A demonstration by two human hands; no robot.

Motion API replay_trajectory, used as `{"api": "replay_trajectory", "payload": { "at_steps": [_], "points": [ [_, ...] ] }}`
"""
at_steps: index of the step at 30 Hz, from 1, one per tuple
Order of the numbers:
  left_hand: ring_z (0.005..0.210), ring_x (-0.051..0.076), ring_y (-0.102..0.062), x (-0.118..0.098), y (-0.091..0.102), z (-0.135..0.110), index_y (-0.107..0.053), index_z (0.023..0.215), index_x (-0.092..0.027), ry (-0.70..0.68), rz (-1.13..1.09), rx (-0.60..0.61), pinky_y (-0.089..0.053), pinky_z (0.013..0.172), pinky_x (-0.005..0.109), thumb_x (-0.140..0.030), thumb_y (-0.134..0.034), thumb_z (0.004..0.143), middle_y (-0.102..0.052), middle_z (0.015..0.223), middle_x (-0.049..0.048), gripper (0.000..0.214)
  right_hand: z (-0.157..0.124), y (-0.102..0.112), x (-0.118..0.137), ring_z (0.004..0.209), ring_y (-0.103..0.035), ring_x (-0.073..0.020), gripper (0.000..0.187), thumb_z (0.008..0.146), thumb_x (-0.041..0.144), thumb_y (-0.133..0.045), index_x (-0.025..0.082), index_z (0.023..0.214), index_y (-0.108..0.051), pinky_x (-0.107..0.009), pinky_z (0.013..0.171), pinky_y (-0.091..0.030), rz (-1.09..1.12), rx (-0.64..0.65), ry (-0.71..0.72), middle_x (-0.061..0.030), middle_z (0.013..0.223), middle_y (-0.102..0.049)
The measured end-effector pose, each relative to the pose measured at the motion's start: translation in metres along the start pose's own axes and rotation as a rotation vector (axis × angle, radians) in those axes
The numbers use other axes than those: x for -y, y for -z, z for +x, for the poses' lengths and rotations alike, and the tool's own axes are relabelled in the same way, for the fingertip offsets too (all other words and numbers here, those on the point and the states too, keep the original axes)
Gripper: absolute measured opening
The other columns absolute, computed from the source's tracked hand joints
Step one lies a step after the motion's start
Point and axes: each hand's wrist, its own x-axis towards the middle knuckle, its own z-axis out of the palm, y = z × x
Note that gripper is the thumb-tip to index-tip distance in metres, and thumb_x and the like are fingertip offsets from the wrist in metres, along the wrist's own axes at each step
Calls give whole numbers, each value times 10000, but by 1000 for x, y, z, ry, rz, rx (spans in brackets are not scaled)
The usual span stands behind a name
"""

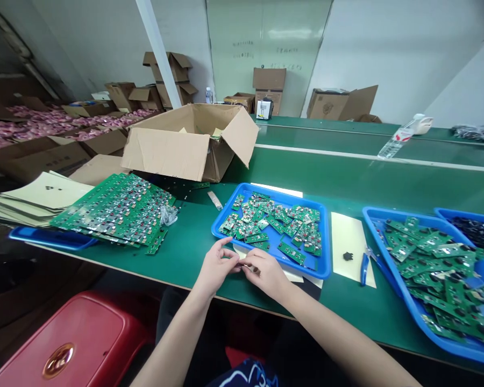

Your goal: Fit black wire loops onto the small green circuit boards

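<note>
My left hand (216, 264) and my right hand (265, 270) meet at the near edge of a blue tray (327, 236). Their thumbs and fingertips pinch together around something small, mostly hidden by the fingers. Small green circuit boards (280, 223) lie heaped inside that tray, just beyond my hands. Pale paper (292, 275) sticks out from beneath the tray. Over to the left, large green circuit board panels (113, 209) are stacked, with a crumpled clear plastic piece (168, 215) on their right side.
An open cardboard box (165, 153) stands behind the panels. On the right, blue-handled pliers (364, 267) and a black part (348, 256) lie on yellow paper (349, 231), beside another blue tray (391, 274) of boards. A water bottle (396, 141) leans farther back. A red stool (84, 333) stands lower left.
</note>
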Motion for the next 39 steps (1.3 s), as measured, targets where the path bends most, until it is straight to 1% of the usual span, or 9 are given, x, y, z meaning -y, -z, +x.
{"api": "replay_trajectory", "payload": {
  "at_steps": [5, 11, 15, 19, 24, 27, 33, 35, 39],
  "points": [
    [561, 80, -630, 5, -1, 1, -506, 1128, -133, -123, 99, -1, -568, 600, 245, -194, -647, 672, -609, 948, 45, 481, 1, 1, 0, 646, -552, -128, 150, 781, 93, -506, 174, 828, -624, -241, 569, -480, 133, 76, -140, -34, 776, -560],
    [607, 107, -647, 7, 1, 2, -466, 1185, -104, -107, 113, 68, -564, 611, 246, -227, -626, 694, -643, 982, 105, 531, -1, 0, -1, 630, -536, -116, 174, 720, 49, -498, 187, 804, -563, -225, 555, -470, 184, 76, -147, -21, 786, -550],
    [513, 73, -616, 4, 2, 2, -467, 1193, -111, -135, 184, 54, -567, 586, 250, -215, -635, 686, -629, 1036, 119, 544, -2, -3, -3, 591, -510, -109, 166, 713, 54, -484, 188, 793, -539, -219, 526, -456, 193, 70, -139, -17, 767, -540],
    [484, 59, -598, 1, 1, 2, -485, 1160, -107, -144, 220, 56, -569, 583, 250, -195, -612, 697, -629, 1017, 107, 489, -4, -4, -3, 605, -521, -116, 112, 739, 86, -485, 189, 764, -522, -226, 530, -465, 202, 36, -132, -26, 772, -558],
    [536, 81, -627, 1, 0, 2, -470, 1163, -110, -134, 191, 36, -565, 580, 237, -192, -601, 699, -622, 1019, 108, 490, -4, -1, 1, 710, -592, -163, 132, 827, 181, -506, 190, 928, -590, -301, 660, -507, 53, 20, -31, -63, 836, -635],
    [502, 61, -607, 4, 0, 2, -474, 1158, -118, -145, 200, 39, -556, 573, 227, -187, -602, 695, -621, 1031, 104, 486, -4, -1, 3, 806, -610, -190, 131, 861, 197, -488, 199, 868, -619, -334, 743, -508, -32, -1, 63, -74, 854, -655],
    [472, 49, -573, 10, 1, 4, -512, 1112, -121, -161, 207, 26, -530, 538, 214, -206, -628, 674, -635, 1026, 104, 461, -4, -2, 4, 807, -610, -201, 154, 863, 159, -451, 202, 847, -599, -342, 719, -519, -140, 5, 126, -85, 854, -641],
    [480, 59, -571, 10, 1, 4, -538, 1084, -117, -174, 221, 30, -522, 543, 218, -219, -628, 675, -652, 977, 94, 431, -4, -2, 4, 823, -606, -203, 148, 847, 136, -451, 201, 837, -584, -341, 728, -517, -139, 17, 137, -85, 863, -634],
    [659, 143, -630, 12, 4, 4, -591, 1000, -113, -193, 241, 87, -521, 634, 250, -248, -619, 690, -657, 771, 47, 340, -5, -1, 6, 844, -592, -198, 111, 802, 117, -483, 201, 802, -556, -336, 755, -505, -78, 47, 103, -79, 882, -613]
  ]
}}
